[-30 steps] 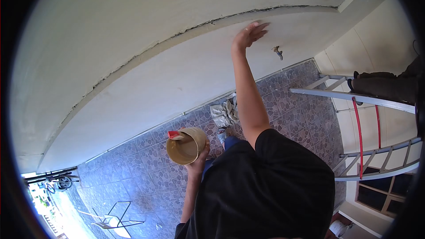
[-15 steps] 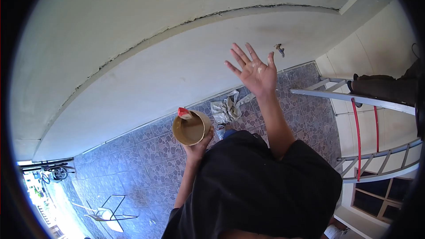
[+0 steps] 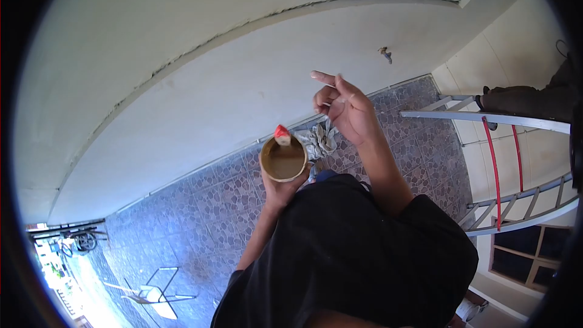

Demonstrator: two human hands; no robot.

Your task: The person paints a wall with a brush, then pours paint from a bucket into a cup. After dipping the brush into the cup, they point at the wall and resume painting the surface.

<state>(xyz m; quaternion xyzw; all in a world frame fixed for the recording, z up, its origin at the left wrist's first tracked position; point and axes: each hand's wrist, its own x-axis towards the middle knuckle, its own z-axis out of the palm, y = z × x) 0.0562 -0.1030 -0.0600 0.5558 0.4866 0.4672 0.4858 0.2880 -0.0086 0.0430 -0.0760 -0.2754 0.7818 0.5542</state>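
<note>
My left hand (image 3: 282,193) is wrapped round a round tan tub (image 3: 268,159) from below and the side. Brownish liquid lies inside it. A tool that looks like a paintbrush (image 3: 282,136), red at its upper end, leans against the tub's far rim. My right hand (image 3: 353,114) is raised in front of the pale wall (image 3: 212,109), palm towards me and holding nothing. Its index finger is stretched out, while the other fingers are partly curled. Whitish smears show on the palm and fingertip.
A crumpled cloth (image 3: 319,141) lies on the patterned tile floor (image 3: 206,225) by the wall. A tap (image 3: 385,55) sticks out of the wall. On the right, a person's leg (image 3: 525,103) rests on a metal ladder (image 3: 486,118) with red straps. A folding chair (image 3: 159,294) stands lower left.
My right hand has gone from spread fingers to a pointing shape and moved slightly down. The tub in my left hand has moved right and up in view. The camera view has shifted slightly.
</note>
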